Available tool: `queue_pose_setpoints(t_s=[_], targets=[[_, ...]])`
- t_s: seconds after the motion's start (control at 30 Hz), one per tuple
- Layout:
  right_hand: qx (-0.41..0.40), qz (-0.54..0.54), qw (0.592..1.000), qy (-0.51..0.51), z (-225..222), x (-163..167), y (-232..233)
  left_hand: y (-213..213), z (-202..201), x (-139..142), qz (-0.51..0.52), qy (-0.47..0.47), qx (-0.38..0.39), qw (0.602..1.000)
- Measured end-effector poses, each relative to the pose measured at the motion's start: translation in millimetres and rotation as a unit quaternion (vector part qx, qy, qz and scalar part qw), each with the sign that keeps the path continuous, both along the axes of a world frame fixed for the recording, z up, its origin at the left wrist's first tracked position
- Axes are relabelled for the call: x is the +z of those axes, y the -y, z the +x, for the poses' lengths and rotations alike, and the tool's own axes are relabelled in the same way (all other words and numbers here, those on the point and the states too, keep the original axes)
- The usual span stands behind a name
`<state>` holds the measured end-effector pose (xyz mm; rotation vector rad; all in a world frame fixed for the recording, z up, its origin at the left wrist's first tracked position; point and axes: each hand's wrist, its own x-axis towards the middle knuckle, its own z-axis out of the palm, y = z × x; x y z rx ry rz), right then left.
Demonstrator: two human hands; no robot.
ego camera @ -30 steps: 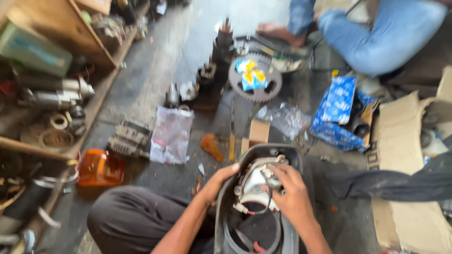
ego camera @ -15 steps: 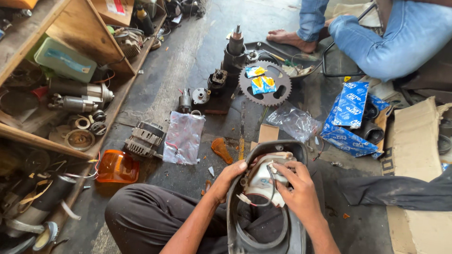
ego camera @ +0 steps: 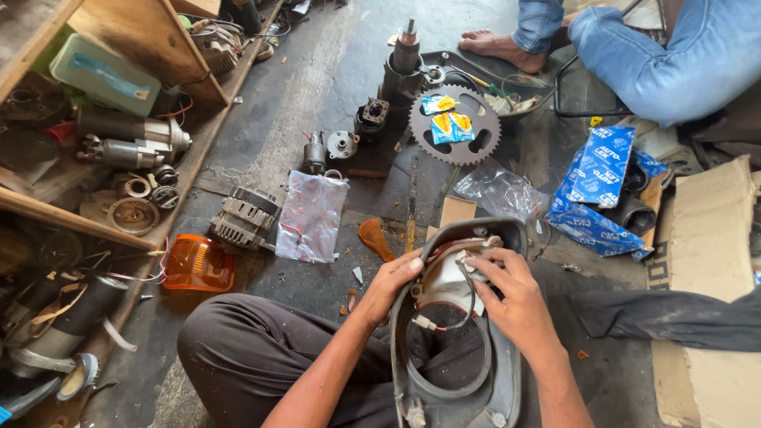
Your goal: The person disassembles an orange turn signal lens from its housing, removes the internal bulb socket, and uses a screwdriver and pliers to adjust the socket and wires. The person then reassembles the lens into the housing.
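Since a second ago your view has settled and drawn in over the work: the grey plastic headlamp housing [ego camera: 456, 349] sat at the bottom edge of the frame then, and now it lies squarely in front of you, propped on your lap above the dark floor [ego camera: 317, 87]. Your grip looks the same throughout, so the work appears to be in the same stage, with your fingers busy at the pale reflector unit [ego camera: 445, 279] seated in the housing's far end.

Your left hand [ego camera: 390, 283] is curled around the housing's left rim, thumb and fingers closed on it to steady it. Your right hand [ego camera: 511, 297] lies over the right side, fingers bent and pressing on the top of the reflector unit, pinching near a thin black wire [ego camera: 469, 305] that loops down to a small white connector [ego camera: 422, 322].

Beyond the housing lie a clear plastic bag [ego camera: 311, 215], an orange indicator lens [ego camera: 198, 264] and a toothed steel sprocket [ego camera: 454, 124].
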<state>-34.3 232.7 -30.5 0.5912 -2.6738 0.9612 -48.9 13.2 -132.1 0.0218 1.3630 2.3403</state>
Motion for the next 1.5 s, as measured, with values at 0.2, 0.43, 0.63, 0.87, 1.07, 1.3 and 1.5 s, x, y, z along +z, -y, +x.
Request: queue_pose_setpoints(t_s=[0.2,0.43,0.63,0.87,1.07,1.3,1.5], targets=[[-0.031,-0.051,0.998,0.004,3,-3,12,1,1,4,0.034,0.006,0.000,0.999],[-0.195,-0.054,0.969,-0.145,34,-20,-2,0,5,1,0.062,-0.061,-0.005,0.996],[-0.162,-0.321,0.909,0.212,9,-61,-47,-6,6,7,0.053,-0.051,-0.031,0.997],[-0.105,-0.339,0.894,0.274,8,-76,-51,-3,-29,58,-0.154,-0.166,-0.012,0.974],[-0.141,-0.209,0.943,0.216,11,-47,-38,-6,-42,101,-0.328,-0.149,-0.011,0.933],[-0.149,-0.198,0.920,0.304,25,-22,-35,4,-22,104,-0.274,-0.173,0.053,0.945],[-0.147,-0.181,0.940,0.250,28,-22,-28,13,-14,106,-0.253,-0.189,0.082,0.945]])
